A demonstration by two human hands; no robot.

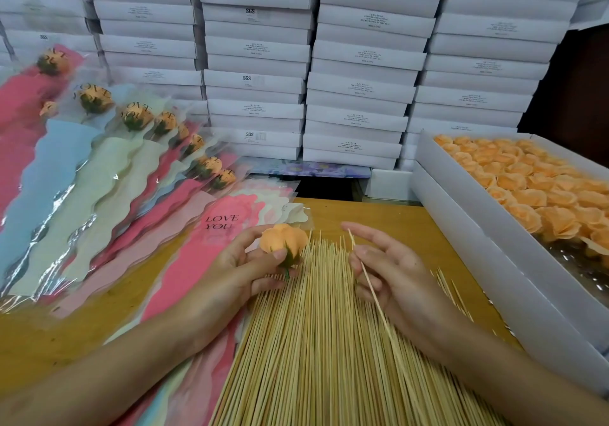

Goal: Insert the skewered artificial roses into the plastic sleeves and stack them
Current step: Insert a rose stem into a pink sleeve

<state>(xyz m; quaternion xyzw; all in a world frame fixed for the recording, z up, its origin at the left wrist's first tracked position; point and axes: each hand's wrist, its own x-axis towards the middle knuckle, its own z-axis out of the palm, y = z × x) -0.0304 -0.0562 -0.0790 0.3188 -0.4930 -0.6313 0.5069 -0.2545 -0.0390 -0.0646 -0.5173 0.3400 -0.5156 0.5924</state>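
My left hand (245,269) grips an orange artificial rose (283,241) with a green base, held just above the tips of a big pile of bamboo skewers (316,343). My right hand (392,274) pinches a single skewer (372,290) that points up and away, its tip a short gap right of the rose. Empty plastic sleeves (214,237), the top one pink and printed "LOVE YOU", lie under my left hand. Finished sleeved roses (131,148) fan out in an overlapping stack on the left.
A long white box (468,228) full of loose orange rose heads (540,188) stands on the right. Stacks of white cartons (329,63) wall off the back. The wooden table (379,218) shows between the skewers and the box.
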